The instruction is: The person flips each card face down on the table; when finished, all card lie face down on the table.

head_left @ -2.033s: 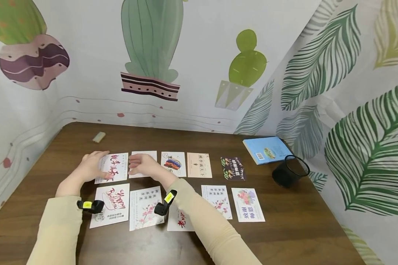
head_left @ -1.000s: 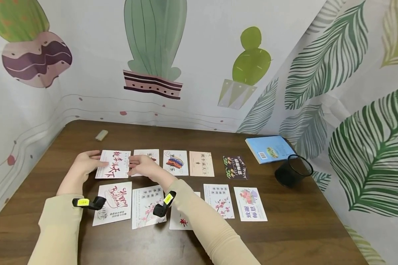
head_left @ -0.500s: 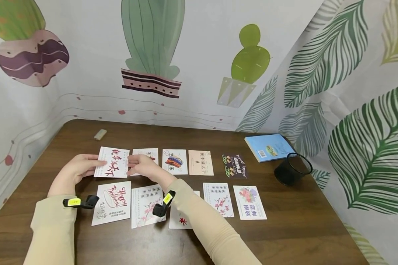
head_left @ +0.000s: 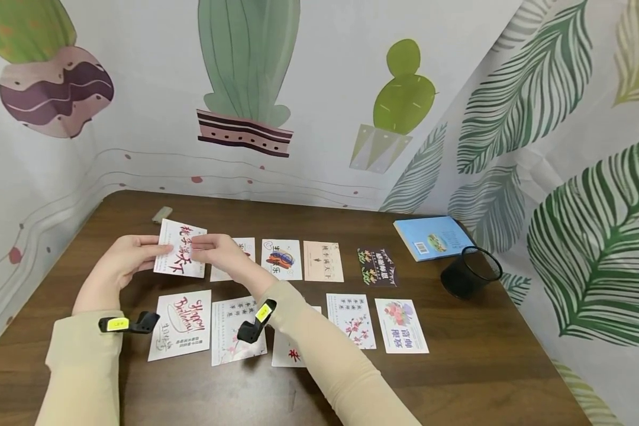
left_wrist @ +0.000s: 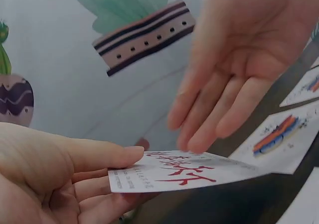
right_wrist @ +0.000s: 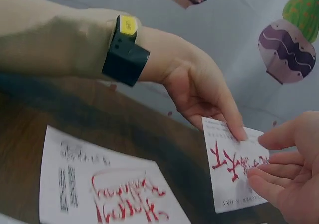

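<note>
My left hand (head_left: 118, 261) pinches the left edge of a white greeting card (head_left: 166, 260) with red brush lettering, thumb on top and fingers underneath. The card is raised off the table and tilted. At its other side is my right hand (head_left: 228, 258), its fingers extended over part of the card. In the left wrist view, the right hand's fingers (left_wrist: 199, 129) are nearly straight above the card's far part; whether they touch it I cannot tell. A "Happy Birthday" card (head_left: 180, 325) lies just below, and a partly hidden white card (head_left: 245, 247) lies behind the right hand.
More cards lie in two rows: a rainbow-coloured one (head_left: 281, 260), a peach one (head_left: 322, 261), a dark one (head_left: 377, 267), blossom cards (head_left: 350, 321) and a flower card (head_left: 402, 325). A blue book (head_left: 433, 238) and black mesh pen holder (head_left: 463, 277) stand right; an eraser-like block (head_left: 162, 214) lies at back left.
The red-lettered card has come up off the table and tilted, now pinched at its left edge by my left hand. My right hand has shifted slightly up and left over it.
</note>
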A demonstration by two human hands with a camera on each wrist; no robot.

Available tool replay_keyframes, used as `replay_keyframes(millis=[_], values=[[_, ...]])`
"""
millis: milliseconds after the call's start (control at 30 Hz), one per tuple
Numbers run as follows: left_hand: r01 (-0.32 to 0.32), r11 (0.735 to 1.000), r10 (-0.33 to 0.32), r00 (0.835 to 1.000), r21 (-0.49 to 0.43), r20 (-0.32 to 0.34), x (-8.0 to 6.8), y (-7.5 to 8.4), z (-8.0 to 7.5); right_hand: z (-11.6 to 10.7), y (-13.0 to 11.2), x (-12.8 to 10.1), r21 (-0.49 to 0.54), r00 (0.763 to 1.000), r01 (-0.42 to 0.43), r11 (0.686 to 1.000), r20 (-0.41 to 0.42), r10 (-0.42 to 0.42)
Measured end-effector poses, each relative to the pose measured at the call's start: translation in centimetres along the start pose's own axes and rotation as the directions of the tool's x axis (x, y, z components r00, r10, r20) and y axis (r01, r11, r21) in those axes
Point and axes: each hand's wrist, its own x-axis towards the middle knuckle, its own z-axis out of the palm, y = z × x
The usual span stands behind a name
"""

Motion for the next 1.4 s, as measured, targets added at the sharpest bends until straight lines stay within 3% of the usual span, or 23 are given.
replay_keyframes(millis=[333, 600, 767, 967, 1167, 1400], values=[[-0.007, 0.999, 0.007, 1.0, 0.048, 0.002, -0.8, 1.5, 0.1, 0.9, -1.1, 0.2, 0.033, 1.0, 0.015, 0.999, -0.024, -0.014], [-0.001, 1.0, 0.0, 0.999, -0.014, -0.04, -0.9, 2.6, 1.2, 1.2, -2.1, -0.5, -0.104, 0.996, 0.045, 0.994, -0.077, -0.053], [-0.009, 0.999, 0.013, 0.997, 0.045, -0.072, -0.9, 3.1, 2.2, 1.8, -2.6, -0.7, -0.184, 0.984, 0.051, 0.982, -0.16, -0.081], [-0.054, 0.995, 0.061, 0.994, 0.08, -0.088, -1.1, 3.4, 2.6, 2.5, -3.0, -0.9, -0.268, 0.953, 0.05, 0.962, -0.276, -0.126], [-0.081, 0.996, 0.084, 0.994, 0.042, -0.075, -1.1, 3.4, 2.7, 2.5, -2.8, -0.8, -0.243, 0.933, 0.07, 0.967, -0.328, -0.15], [-0.1, 0.994, 0.099, 0.994, -0.042, -0.04, -0.9, 3.2, 2.2, 2.1, -2.2, -0.5, -0.095, 0.934, 0.104, 0.99, -0.332, -0.13]])
